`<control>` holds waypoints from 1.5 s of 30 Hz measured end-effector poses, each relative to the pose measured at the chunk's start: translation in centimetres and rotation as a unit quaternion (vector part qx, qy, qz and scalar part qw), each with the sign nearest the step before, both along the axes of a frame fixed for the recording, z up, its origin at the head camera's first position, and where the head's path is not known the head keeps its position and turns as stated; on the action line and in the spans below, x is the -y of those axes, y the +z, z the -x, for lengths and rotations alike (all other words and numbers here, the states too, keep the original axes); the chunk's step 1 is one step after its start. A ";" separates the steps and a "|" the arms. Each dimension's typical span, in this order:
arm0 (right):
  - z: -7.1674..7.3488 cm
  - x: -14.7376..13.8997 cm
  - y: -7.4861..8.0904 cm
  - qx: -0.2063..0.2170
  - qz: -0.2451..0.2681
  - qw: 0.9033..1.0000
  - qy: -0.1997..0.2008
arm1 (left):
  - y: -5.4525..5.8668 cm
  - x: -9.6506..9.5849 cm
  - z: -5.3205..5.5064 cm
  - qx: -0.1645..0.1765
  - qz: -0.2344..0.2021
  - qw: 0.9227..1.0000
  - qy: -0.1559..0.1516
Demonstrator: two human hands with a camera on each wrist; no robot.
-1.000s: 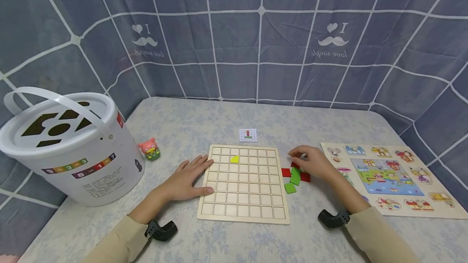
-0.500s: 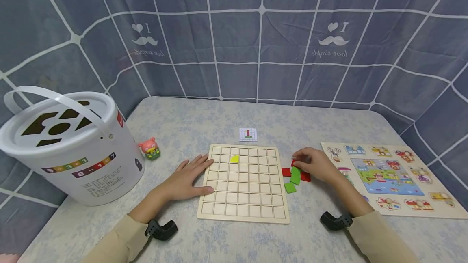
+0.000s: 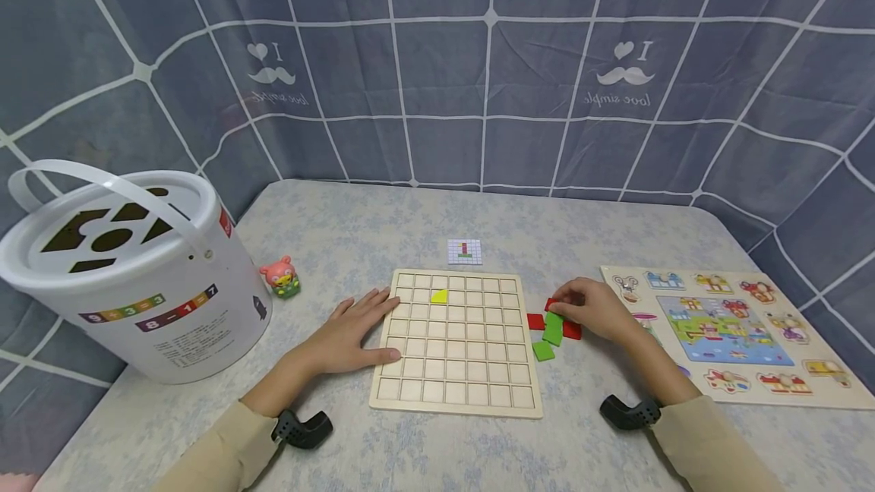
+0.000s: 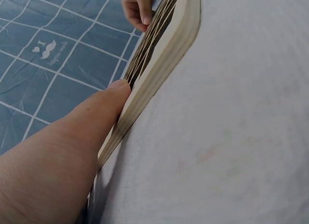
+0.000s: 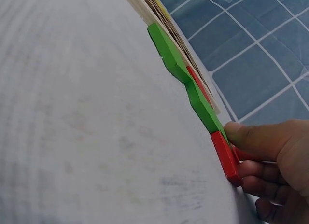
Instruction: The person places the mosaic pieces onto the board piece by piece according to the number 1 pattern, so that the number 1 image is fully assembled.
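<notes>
My left hand point(image 3: 350, 334) lies with fingers spread on the left edge of a wooden grid board point(image 3: 458, 386); its thumb point(image 4: 104, 105) presses the board's side in the left wrist view. A yellow quarter-round tile point(image 3: 440, 296) sits in one square near the top. Right of the board my right hand point(image 3: 591, 308) pinches a red square tile point(image 3: 550, 304), mostly hidden by the fingertips. Around it lie green tiles point(image 3: 553, 329), another green tile point(image 3: 543, 351) nearer me, a red tile point(image 3: 535, 322) by the board and a red tile point(image 3: 573, 331) under the hand.
Behind the board lies a small pattern card point(image 3: 464, 252). A white lidded bucket point(image 3: 198, 310) stands at left with a pink-headed toy figure point(image 3: 280, 277) beside it. At right is a wooden picture puzzle point(image 3: 724, 329), close to the right forearm. A checked curtain point(image 3: 437, 74) hangs behind.
My right hand has moved slightly right and toward me, and its fingertips have closed on the red tile. My left hand has stayed on the board's edge.
</notes>
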State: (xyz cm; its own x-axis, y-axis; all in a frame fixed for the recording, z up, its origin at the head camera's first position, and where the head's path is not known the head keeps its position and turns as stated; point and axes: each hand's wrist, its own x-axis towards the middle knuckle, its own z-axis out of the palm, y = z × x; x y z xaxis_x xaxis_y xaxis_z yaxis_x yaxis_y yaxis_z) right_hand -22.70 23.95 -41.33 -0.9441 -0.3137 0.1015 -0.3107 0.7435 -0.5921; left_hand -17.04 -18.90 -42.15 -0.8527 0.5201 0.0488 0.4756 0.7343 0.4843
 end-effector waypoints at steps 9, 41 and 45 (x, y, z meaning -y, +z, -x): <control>0.0 -0.1 -0.1 0.014 0.007 1.000 0.004 | -0.1 0.0 0.0 0.000 0.001 1.000 0.000; 0.0 0.2 -0.2 0.037 0.017 0.999 0.000 | -0.1 0.0 0.1 0.002 -0.001 1.000 0.003; 0.0 0.3 -0.3 0.034 0.024 0.999 0.000 | -0.1 0.0 0.1 0.002 -0.002 1.000 0.003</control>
